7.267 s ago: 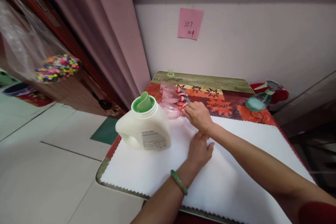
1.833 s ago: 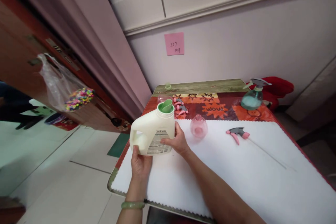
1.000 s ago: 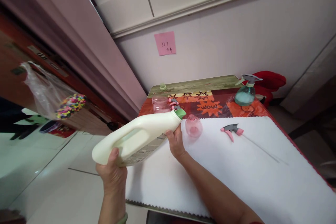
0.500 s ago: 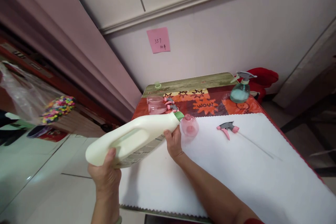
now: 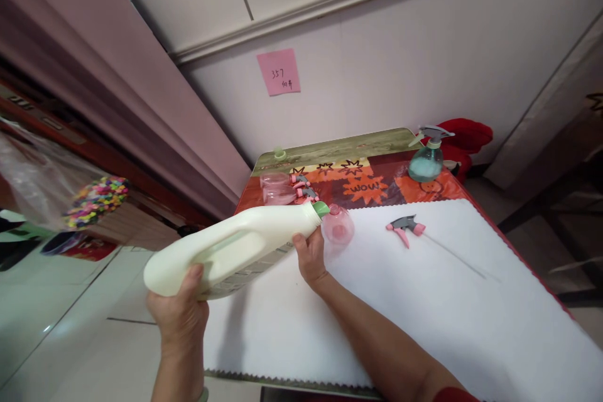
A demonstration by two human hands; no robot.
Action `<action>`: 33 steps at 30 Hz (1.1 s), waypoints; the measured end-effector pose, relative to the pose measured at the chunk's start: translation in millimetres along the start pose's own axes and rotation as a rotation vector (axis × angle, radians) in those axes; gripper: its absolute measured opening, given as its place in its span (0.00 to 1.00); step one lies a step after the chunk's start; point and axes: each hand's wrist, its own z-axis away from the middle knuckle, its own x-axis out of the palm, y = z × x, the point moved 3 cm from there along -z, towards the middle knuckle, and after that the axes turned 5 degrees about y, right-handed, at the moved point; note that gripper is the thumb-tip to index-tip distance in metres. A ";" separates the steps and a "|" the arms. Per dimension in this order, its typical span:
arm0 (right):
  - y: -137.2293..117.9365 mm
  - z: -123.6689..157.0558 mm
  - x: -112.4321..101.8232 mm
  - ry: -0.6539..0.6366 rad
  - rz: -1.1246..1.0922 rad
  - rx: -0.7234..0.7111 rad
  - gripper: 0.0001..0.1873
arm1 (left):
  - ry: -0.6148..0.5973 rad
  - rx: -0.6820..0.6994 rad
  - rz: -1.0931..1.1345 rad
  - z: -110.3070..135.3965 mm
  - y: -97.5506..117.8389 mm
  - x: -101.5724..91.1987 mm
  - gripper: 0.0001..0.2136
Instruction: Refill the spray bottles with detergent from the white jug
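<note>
A large cream detergent jug with a green spout is tipped sideways over the table, its mouth to the right. My left hand grips its bottom end, thumb on top. Close below the neck, my right hand is closed on the jug, with its fingers mostly hidden. The spout is right beside the neck of an uncapped pink spray bottle, which stands upright; I cannot tell whether they touch or whether liquid flows. To the right lies a grey and pink trigger sprayer head with a long tube.
Two pink spray bottles lie on their sides behind the jug. A green cap sits at the back edge. At the back right stands a teal spray bottle holding liquid. A white mat covers the table's front.
The camera view has shifted a little. The jug's bottom end is slightly higher and further left in view; both hands keep their hold.
</note>
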 end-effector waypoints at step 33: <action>-11.2 -3.5 3.1 0.030 0.023 -0.002 0.30 | 0.113 -0.048 0.117 11.6 61.6 27.6 0.27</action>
